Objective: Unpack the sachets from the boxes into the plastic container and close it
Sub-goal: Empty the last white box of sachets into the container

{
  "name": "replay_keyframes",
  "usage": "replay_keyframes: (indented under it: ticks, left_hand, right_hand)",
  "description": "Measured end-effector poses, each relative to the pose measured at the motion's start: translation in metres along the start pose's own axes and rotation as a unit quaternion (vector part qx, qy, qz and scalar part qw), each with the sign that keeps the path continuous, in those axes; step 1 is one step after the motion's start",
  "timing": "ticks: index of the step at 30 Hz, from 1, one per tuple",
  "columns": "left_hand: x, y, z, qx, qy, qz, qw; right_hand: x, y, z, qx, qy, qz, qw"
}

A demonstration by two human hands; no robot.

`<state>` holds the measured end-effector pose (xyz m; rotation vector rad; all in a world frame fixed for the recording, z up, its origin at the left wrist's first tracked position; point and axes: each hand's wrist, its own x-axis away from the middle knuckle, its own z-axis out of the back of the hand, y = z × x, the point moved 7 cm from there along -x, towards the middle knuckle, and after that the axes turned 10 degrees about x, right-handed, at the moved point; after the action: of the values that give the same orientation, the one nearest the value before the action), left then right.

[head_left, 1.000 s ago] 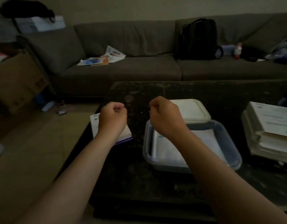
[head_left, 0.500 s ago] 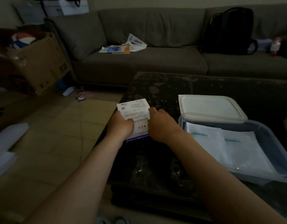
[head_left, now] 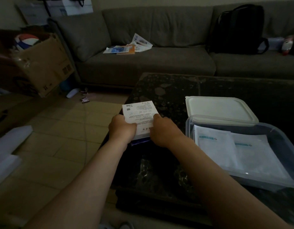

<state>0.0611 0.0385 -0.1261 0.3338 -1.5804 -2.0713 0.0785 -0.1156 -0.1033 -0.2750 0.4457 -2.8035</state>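
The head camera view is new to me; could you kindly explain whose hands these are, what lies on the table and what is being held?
There is no machine here: a person wears one wide-angle camera on the head, looking forward and down at their own bare arms. On the dark table stands an open plastic container with flat white sachets inside; its white lid lies at the container's far edge. The left hand and right hand both grip a white printed box at the table's left edge. A sofa stands behind.
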Motion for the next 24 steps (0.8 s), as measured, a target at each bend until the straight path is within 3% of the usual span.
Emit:
replay_keyframes:
  ticks: [6,9,13,17,24]
  left_hand:
    - [0.005,0.009,0.004,0.176,-0.003,0.035,0.984]
    - [0.011,0.017,-0.008,0.318,-0.05,0.088,0.943]
    - [0.033,0.034,-0.037,0.428,-0.162,0.154,0.875]
    - [0.067,0.059,-0.067,0.451,-0.284,0.147,0.833]
    - [0.114,0.079,-0.112,0.409,-0.318,0.084,0.851]
  right_hand:
    - [0.012,0.009,0.028,-0.087,0.061,0.006,0.994]
    - [0.022,0.016,0.048,-0.108,0.095,0.02,0.989]
    - [0.035,0.037,0.071,-0.141,0.122,0.031,0.982]
    - [0.057,0.068,0.085,-0.173,0.132,0.033,0.976]
    - [0.097,0.115,0.095,-0.143,0.145,0.031,0.978]
